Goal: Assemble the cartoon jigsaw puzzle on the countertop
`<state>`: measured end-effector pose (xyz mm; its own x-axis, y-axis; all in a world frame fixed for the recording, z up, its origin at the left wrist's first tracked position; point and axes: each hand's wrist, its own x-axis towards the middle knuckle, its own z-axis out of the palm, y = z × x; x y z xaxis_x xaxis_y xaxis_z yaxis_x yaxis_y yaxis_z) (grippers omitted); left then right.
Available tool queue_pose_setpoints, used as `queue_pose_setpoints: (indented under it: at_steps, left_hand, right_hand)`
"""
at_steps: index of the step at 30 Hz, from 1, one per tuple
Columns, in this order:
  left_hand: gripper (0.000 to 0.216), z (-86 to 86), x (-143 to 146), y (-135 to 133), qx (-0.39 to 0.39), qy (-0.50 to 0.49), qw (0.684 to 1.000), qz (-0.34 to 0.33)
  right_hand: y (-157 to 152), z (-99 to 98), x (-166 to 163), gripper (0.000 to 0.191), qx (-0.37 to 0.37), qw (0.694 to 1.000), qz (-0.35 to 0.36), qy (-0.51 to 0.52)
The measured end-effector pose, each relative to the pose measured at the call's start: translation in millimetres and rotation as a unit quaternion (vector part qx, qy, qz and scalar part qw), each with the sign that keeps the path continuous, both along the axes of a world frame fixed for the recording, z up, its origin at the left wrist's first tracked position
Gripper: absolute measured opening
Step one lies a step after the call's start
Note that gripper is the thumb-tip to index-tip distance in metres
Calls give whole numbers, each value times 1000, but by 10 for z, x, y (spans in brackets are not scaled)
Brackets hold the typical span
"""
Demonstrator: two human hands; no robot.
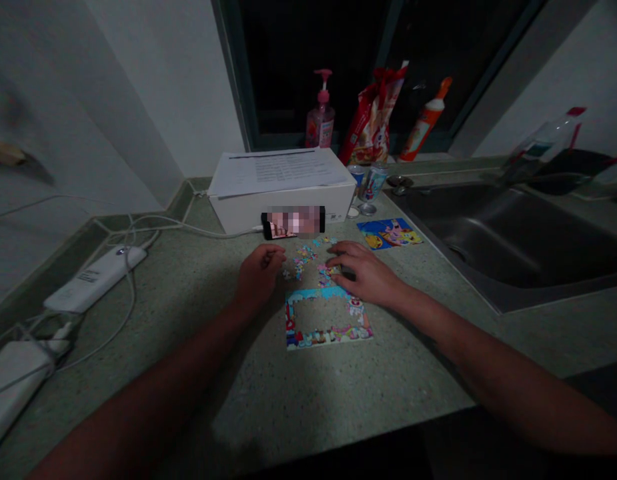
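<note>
A jigsaw puzzle border point(329, 339) lies on the counter in front of me, joined into a frame around bare countertop. Loose puzzle pieces point(302, 260) are scattered just beyond it, between my two hands. My left hand point(259, 272) is curled beside the pile, its thumb and fingers drawn together; whether a piece is in them is hidden. Over the right side of the pile, my right hand point(365, 270) reaches with fingers apart, its fingertips at some loose pieces. A colourful cartoon picture card point(389, 233) lies flat beyond my right hand.
A phone point(293, 223) leans against a white box point(283, 200), with its cable point(208, 233) running left to white power strips point(95, 279). Cans point(374, 183) stand by the box. The sink point(533, 233) is at right. A pump bottle point(320, 123) stands behind.
</note>
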<state>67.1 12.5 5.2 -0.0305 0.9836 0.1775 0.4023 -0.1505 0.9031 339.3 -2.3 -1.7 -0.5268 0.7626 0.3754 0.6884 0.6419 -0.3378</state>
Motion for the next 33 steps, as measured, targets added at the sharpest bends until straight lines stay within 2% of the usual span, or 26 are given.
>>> queue_pose_setpoints:
  at_steps: [7, 13, 22, 29, 33]
  left_hand:
    - [14, -3, 8, 3, -3, -7, 1000, 9]
    - [15, -2, 6, 3, 1, -8, 1000, 4]
    - [18, -33, -1, 19, 3, -14, 1000, 1]
    - [18, -20, 6, 17, -9, -3, 1000, 8]
    - [16, -18, 11, 21, -16, -8, 1000, 11]
  right_hand:
    - [8, -5, 13, 31, 1, 1000, -15, 3]
    - [-14, 14, -25, 17, 2, 1000, -15, 9]
    - [22, -15, -41, 17, -8, 1000, -29, -1]
    - [21, 22, -64, 14, -20, 999, -23, 42]
    - [2, 83, -64, 6, -65, 995, -7, 76]
